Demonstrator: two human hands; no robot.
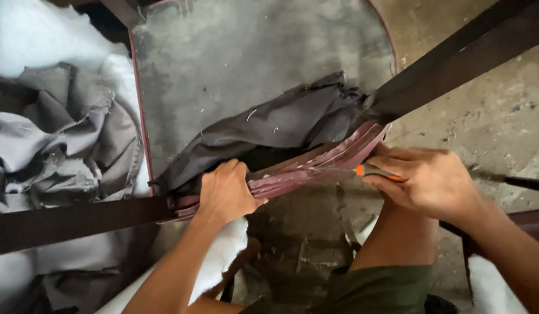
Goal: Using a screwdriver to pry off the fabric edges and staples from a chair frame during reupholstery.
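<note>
Left hand (226, 195) clamps the maroon leather strip stack (316, 166) flat to steady it, right hand (426, 180) closed on an orange-handled cutter (368, 172) at the stack's edge, dark fabric (269, 131) bunched just beyond both grips.

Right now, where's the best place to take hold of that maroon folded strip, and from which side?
Grip the maroon folded strip on the bare stretch between the left hand and right hand, coming from the near lower edge. The layers lie flat and stacked there, while the dark fabric covers the far side.
</note>
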